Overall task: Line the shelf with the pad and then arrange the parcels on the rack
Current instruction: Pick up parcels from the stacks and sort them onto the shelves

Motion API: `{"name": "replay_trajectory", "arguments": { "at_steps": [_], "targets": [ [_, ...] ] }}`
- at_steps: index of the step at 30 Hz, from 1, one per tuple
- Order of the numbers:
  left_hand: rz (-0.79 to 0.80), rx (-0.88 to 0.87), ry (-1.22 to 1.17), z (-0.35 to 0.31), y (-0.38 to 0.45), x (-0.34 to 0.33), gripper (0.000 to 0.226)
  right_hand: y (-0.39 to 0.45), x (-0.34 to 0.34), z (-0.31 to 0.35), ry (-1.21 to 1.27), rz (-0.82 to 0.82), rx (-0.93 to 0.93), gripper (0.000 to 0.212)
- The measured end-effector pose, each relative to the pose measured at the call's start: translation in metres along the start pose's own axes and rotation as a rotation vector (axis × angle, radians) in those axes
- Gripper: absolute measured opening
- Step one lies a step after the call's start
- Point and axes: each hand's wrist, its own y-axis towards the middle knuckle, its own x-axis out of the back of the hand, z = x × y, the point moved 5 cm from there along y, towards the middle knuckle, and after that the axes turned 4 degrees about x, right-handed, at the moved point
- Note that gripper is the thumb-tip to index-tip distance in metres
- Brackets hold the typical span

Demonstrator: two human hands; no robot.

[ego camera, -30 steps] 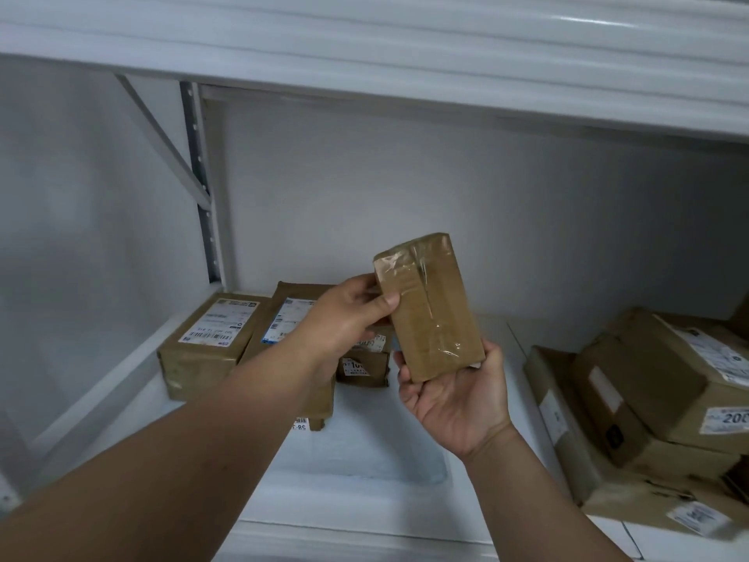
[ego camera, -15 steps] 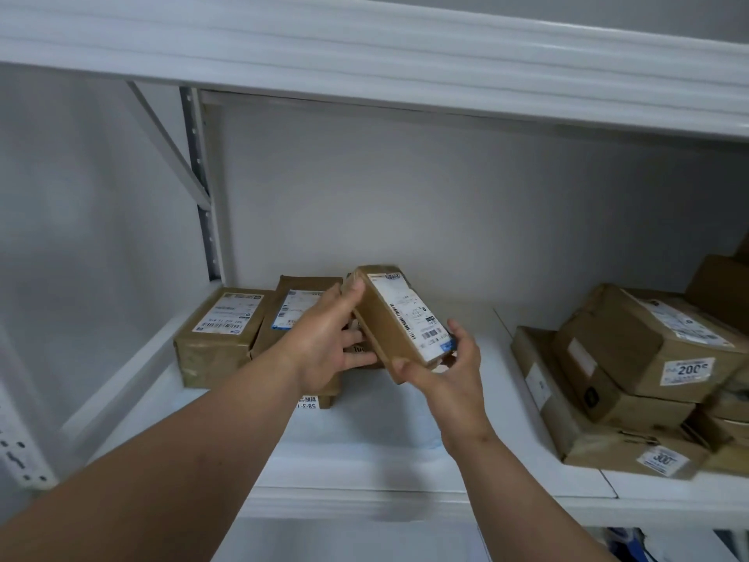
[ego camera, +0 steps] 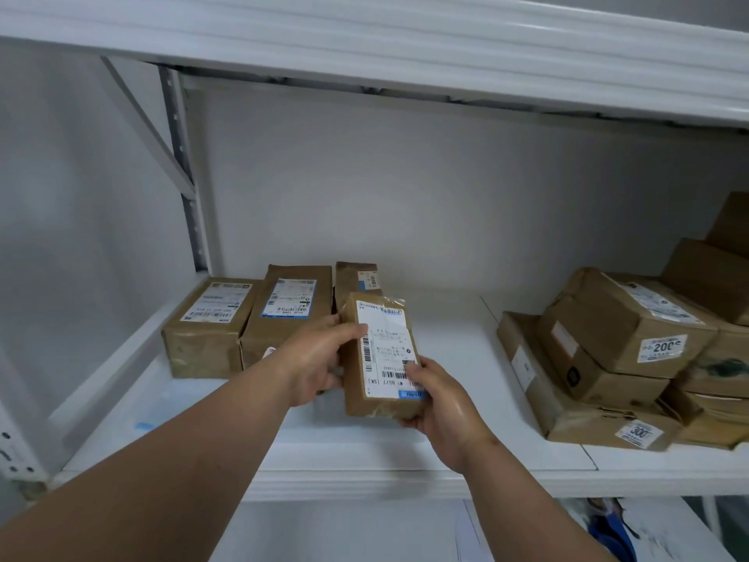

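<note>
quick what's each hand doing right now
Left hand: holds the labelled parcel by its left edge.
Right hand: holds the same parcel's lower right corner.

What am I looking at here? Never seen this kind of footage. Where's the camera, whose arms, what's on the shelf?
No robot: a person wears a camera on the head, looking forward and down at their own bare arms. The left hand and right hand both grip a small brown parcel, label facing up, over the white shelf. At the back left, three parcels sit in a row. On the right lies a loose pile of parcels, some with number stickers. Another shelf board runs overhead.
</note>
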Motion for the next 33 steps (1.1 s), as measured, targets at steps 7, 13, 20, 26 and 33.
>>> {"name": "replay_trajectory", "arguments": {
  "at_steps": [7, 13, 20, 26, 33],
  "targets": [
    [0.037, 0.009, 0.146, -0.001, -0.001, -0.006, 0.03, -0.003, 0.005, 0.005, 0.1, -0.001, -0.024, 0.029],
    [0.06, -0.032, 0.099, -0.014, -0.012, -0.022, 0.035, -0.013, 0.002, 0.033, 0.021, -0.013, 0.086, 0.031],
    [0.0, -0.154, 0.074, -0.031, -0.045, -0.028, 0.03, -0.037, -0.011, 0.053, 0.014, 0.139, 0.159, 0.056],
    [-0.042, -0.226, 0.093, -0.033, -0.076, -0.038, 0.025, -0.058, -0.009, 0.065, -0.008, 0.198, 0.203, 0.061],
    [-0.082, -0.367, 0.147, -0.039, -0.105, -0.092, 0.05, -0.099, 0.033, 0.09, 0.049, 0.154, 0.285, 0.06]
  ]
}}
